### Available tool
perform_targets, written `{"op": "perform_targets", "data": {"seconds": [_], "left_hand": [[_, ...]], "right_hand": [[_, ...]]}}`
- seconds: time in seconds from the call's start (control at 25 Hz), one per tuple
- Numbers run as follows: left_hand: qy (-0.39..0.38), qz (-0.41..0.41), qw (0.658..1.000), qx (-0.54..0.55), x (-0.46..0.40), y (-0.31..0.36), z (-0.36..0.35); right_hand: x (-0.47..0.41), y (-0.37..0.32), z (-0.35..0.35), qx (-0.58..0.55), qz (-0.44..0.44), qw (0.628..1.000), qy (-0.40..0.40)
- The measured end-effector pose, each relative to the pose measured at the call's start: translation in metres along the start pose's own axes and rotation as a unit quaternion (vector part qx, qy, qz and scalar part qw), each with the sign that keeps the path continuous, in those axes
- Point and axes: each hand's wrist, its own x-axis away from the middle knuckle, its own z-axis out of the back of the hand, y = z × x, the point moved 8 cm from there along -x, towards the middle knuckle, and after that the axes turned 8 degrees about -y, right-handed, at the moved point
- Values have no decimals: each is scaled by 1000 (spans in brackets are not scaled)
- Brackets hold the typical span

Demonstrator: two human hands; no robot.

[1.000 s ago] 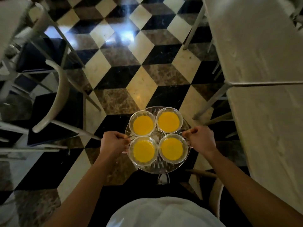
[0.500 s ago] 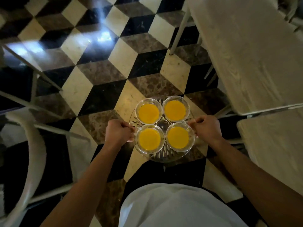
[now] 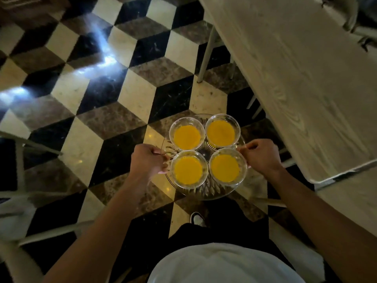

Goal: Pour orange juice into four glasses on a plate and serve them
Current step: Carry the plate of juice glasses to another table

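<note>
I am carrying the cut-glass plate (image 3: 206, 192) over the chequered marble floor (image 3: 114, 103), with the pale wooden table (image 3: 302, 82) just to the right of the plate. My left hand (image 3: 148, 161) is closed on the plate's left rim and my right hand (image 3: 260, 155) is closed on its right rim, fingers curled under and thumbs on top. The four glasses stand on the plate in a tight square, rims touching or nearly so: far-left glass (image 3: 187, 133), far-right glass (image 3: 222, 130), near-left glass (image 3: 188, 169) and near-right glass (image 3: 226, 167). Each holds orange juice (image 3: 187, 170) well up the bowl, so pouring looks finished and serving is the step in hand.

To do it well, I judge I should keep both rims at the same height, walk smoothly and turn from the hips, since a tilt would slide the glasses together on smooth glass and slop juice. The table edge is close beside my right hand; I should clear it before lowering the plate flat.

I can read no brand, label or writing anywhere.
</note>
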Motion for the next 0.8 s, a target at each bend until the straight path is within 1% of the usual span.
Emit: {"op": "perform_targets", "data": {"seconds": [0.12, 0.28, 0.52, 0.68, 0.8], "left_hand": [[-12, -1, 1000, -20, -48, 43, -14], [-25, -29, 997, -60, -109, 110, -36], [-55, -65, 983, -160, -190, 240, -82], [-90, -108, 965, -222, -242, 317, -128], [-126, -149, 943, -269, -271, 370, -173]], "right_hand": [[-45, -12, 15, -11, -2, 1000, 11], [-105, -24, 43, -41, -7, 998, 41], [-190, -36, 102, -89, -87, 988, 89], [-232, -36, 142, -99, -127, 978, 131], [-255, -28, 168, -118, -155, 966, 168]]}}
